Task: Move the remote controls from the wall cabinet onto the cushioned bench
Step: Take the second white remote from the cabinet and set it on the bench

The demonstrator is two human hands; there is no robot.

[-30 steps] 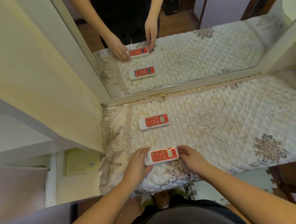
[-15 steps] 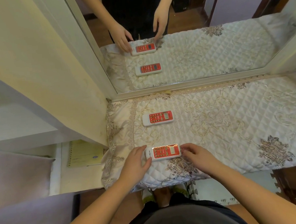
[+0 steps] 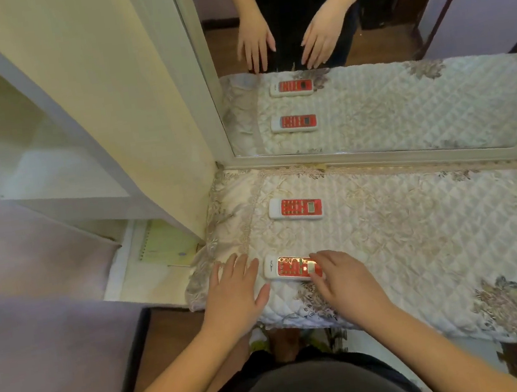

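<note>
Two white remote controls with red faces lie flat on the quilted cushioned bench. The far remote sits near the mirror side, untouched. The near remote lies close to the bench's front edge. My left hand is spread flat with straight fingers just left of the near remote, apart from it. My right hand hovers over the near remote's right end, fingers relaxed, covering that end; contact is unclear. The wall cabinet stands at the left with pale shelves.
A mirror behind the bench reflects both remotes and my hands. A yellow-green spiral notebook lies on a low white shelf left of the bench. A cream cabinet panel rises beside the mirror. Wooden floor shows below.
Both hands have released the near remote, which now lies on the bench. My left hand drew back to the left and flattened; my right hand lifted over the remote's right end.
</note>
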